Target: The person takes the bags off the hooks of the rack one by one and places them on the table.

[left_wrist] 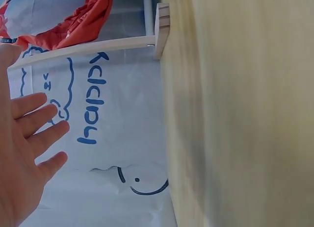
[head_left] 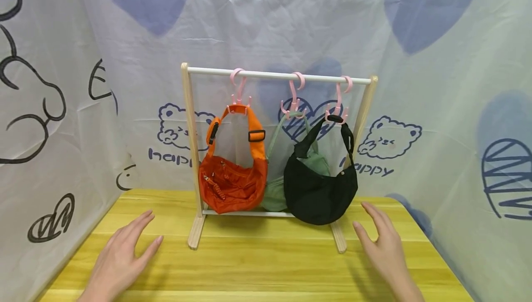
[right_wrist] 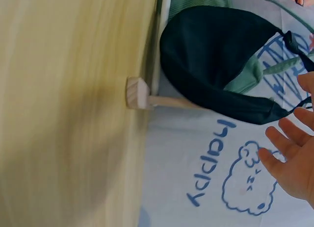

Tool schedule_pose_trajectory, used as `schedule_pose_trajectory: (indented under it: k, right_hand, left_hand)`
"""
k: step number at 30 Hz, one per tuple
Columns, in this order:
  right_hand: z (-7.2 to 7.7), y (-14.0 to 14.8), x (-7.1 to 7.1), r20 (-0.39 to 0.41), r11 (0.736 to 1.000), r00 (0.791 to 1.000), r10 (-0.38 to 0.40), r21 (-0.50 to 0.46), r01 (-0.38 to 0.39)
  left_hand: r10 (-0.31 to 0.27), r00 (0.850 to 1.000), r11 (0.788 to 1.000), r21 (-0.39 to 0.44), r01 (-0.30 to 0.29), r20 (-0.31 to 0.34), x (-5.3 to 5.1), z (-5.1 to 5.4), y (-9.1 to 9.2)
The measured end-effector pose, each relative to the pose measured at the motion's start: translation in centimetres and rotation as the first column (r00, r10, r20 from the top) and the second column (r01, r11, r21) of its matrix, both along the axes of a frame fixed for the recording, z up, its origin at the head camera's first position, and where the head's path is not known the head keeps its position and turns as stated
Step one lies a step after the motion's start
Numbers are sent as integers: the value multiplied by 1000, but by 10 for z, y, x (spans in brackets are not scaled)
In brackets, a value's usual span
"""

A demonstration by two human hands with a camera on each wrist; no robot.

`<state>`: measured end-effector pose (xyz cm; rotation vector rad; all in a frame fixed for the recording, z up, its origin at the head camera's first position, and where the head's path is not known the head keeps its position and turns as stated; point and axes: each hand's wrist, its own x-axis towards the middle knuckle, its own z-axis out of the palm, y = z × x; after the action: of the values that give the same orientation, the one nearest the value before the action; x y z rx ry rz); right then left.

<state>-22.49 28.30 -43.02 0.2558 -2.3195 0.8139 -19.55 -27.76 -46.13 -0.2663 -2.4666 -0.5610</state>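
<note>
A person's bare left hand [head_left: 122,252], bare right hand [head_left: 384,245], slim fingers [left_wrist: 50,137], rounded fingertips [right_wrist: 265,156], bare wrists [head_left: 403,284]

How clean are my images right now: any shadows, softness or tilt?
Head view: bright, with faint shadows on the table near the left hand and right hand; the black bag shows little surface detail. Left wrist: scene turned sideways, the table's grain soft. Right wrist: also sideways, with a broad soft shadow across the table.

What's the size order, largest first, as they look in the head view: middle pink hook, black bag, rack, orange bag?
1. Rack
2. Orange bag and black bag: look too alike to rank
3. Middle pink hook
</note>
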Motion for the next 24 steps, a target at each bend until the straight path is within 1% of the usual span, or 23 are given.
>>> schedule_pose_trajectory:
  k: [2,5,13,17,21,24]
  right_hand:
    - [3,-4,-2,-7,1000,1000,10,-14,-10]
    - [7,-10,-5,-25,999,999,24,-26,-24]
    - [21,-24,-16,-77,997,995,62,-31,-65]
    - [29,-31,-20,-115,993,988,104,-37,-109]
    - [37,-37,-24,-149,989,979,136,-28,-142]
    - [43,-42,-28,-162,988,975,151,-13,-155]
  left_hand:
    - [-13,999,1000,10,13,-34,-1,2,1]
    - [-23,998,1000,13,23,-61,-2,6,4]
    - [-35,997,999,6,36,-64,-5,19,10]
    - [-53,995,999,4,53,-86,-10,24,13]
    - [-77,988,997,-6,77,-136,-16,33,18]
    - [-95,983,995,-20,93,-159,-20,41,21]
